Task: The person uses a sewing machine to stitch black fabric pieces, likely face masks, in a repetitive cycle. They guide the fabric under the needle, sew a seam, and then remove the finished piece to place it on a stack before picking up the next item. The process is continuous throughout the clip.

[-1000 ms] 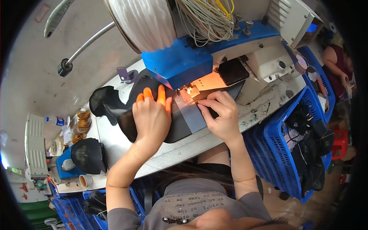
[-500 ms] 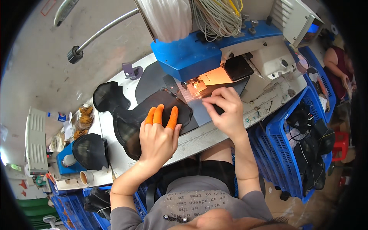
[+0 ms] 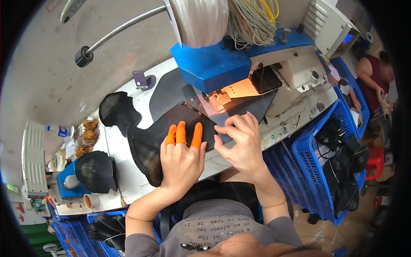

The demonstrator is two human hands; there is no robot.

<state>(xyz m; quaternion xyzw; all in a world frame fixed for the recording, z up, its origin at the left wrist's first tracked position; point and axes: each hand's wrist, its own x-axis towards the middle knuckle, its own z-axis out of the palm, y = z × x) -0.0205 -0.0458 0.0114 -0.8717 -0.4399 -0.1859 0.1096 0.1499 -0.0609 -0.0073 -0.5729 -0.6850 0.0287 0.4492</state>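
Note:
A black padded piece (image 3: 171, 115), shaped like a shoe upper, lies on the sewing machine's bed. My left hand (image 3: 182, 160) rests on it with fingers stretched out, orange finger cots (image 3: 181, 132) covering three of them. At the piece's right edge, my right hand (image 3: 239, 141) has thumb and forefinger drawn together in a pinch; whatever is between them cannot be made out. Just beyond both hands stands the blue head of the sewing machine (image 3: 209, 68), its lit needle area (image 3: 219, 98) apart from my fingers.
Similar black pieces (image 3: 119, 110) lie to the left, with a stack (image 3: 95, 171) nearer me. A phone (image 3: 265, 79) sits on the machine bed. Blue crates (image 3: 308, 167) holding black pieces stand at right. A thread cone (image 3: 201, 21) hangs above. Another person (image 3: 371, 79) is at far right.
My right hand has come left and nearer to me, from beside the needle area to the black piece's edge. My left hand has shifted slightly right and nearer, still on the piece.

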